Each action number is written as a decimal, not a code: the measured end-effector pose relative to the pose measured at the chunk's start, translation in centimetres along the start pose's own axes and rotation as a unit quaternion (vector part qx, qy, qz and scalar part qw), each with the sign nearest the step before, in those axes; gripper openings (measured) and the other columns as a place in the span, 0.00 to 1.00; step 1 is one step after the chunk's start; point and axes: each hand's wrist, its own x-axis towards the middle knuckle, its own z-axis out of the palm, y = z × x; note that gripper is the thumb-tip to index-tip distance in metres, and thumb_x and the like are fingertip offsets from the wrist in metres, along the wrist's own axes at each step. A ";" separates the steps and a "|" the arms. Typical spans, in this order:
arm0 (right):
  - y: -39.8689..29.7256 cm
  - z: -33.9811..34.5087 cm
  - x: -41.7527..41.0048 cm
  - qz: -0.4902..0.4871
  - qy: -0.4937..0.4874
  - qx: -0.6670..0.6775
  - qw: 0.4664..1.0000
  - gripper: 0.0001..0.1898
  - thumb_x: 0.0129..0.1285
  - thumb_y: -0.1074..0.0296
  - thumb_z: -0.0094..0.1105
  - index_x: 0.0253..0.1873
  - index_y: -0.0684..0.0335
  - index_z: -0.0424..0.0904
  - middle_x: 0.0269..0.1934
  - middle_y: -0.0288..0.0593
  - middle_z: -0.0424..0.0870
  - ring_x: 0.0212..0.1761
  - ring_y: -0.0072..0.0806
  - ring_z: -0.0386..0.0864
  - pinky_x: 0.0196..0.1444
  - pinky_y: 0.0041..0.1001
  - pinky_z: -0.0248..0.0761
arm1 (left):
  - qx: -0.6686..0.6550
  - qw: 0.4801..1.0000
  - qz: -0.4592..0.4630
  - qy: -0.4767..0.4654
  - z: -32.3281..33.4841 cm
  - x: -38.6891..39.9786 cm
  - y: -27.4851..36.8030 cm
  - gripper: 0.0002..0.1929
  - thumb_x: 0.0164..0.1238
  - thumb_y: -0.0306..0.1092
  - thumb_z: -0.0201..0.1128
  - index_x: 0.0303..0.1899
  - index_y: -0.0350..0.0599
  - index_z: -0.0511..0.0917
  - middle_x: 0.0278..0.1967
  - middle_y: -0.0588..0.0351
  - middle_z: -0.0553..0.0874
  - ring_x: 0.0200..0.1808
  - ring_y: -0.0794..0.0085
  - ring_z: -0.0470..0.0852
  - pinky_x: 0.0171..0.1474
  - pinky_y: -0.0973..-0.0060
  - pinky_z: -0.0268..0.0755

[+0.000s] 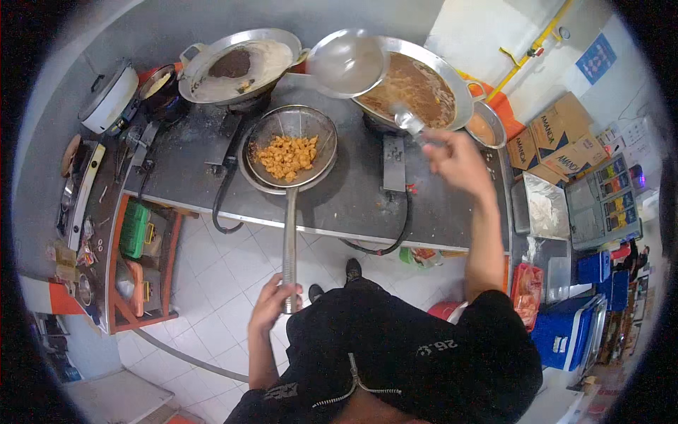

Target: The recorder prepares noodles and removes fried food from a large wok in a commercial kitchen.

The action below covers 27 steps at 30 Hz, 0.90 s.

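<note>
My left hand (271, 305) grips the metal handle of a round mesh strainer (290, 119). Small golden-brown fried pieces (286, 157) lie in its basket, which is over a round metal bowl (249, 177) on the dark worktop. My right hand (455, 159) is closed around the handle of a large round skimmer or ladle (348, 63). Motion blurs that head, so its exact kind is unclear. It hangs over the left rim of a wide metal wok (466, 106), where brown, bubbling oil (418, 90) shows.
A second wok (193, 87) with foamy dark liquid stands at the back left. Black gas hoses (216, 206) loop off the worktop's (349, 196) front edge. At right are a small bowl of orange sauce (484, 124), cardboard boxes (561, 124), a metal tray (545, 204) and a blue cooler (564, 334).
</note>
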 end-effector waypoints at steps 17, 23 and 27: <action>20.3 -10.2 14.2 0.018 -0.011 -0.472 0.881 0.12 0.58 0.72 0.53 0.45 0.72 0.77 0.35 0.68 0.79 0.43 0.60 0.78 0.42 0.47 0.70 | 0.020 0.966 0.083 0.243 -31.0 30.7 4.3 0.09 0.63 0.31 0.57 0.26 0.38 0.76 0.22 0.57 0.77 0.25 0.74 0.77 0.26 0.75 0.69; 24.4 -8.7 15.8 -0.050 -0.047 -0.425 0.902 0.13 0.65 0.68 0.49 0.45 0.72 0.79 0.36 0.65 0.81 0.43 0.52 0.81 0.45 0.38 0.71 | 0.010 0.967 0.007 0.255 -45.5 35.5 0.3 0.14 0.66 0.27 0.52 0.51 0.42 0.78 0.44 0.50 0.84 0.40 0.60 0.81 0.47 0.62 0.75; 23.6 -13.8 12.6 0.016 -0.036 -0.523 0.852 0.14 0.65 0.66 0.51 0.46 0.70 0.80 0.36 0.61 0.82 0.42 0.42 0.83 0.46 0.33 0.71 | -0.121 0.952 -0.027 0.279 -34.3 44.0 6.0 0.09 0.68 0.34 0.61 0.38 0.36 0.78 0.28 0.54 0.81 0.28 0.71 0.81 0.30 0.76 0.77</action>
